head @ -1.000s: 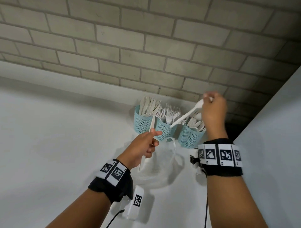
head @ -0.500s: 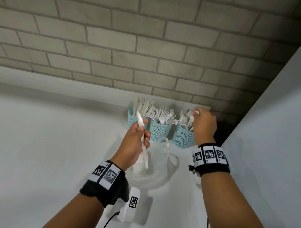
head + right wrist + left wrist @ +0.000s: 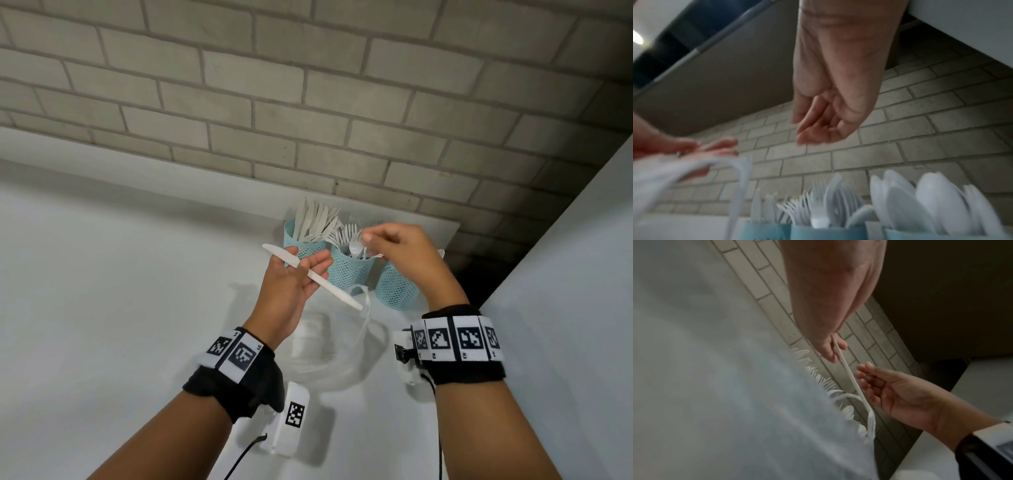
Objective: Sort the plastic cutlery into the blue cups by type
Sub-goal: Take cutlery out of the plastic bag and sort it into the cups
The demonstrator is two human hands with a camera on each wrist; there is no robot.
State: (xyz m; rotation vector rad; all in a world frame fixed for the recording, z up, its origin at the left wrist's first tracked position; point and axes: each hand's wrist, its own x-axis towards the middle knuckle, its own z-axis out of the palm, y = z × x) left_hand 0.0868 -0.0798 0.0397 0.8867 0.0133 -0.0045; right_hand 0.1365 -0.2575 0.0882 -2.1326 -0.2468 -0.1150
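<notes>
White counter met a grey brick wall. Her... no: the left hand (image 3: 291,287) pinched a plastic knife (image 3: 310,274) near the knife cup (image 3: 301,245). The right hand (image 3: 400,250) hung loose and held nothing. Best to turn the knife upright, then drop it in handle first.
</notes>
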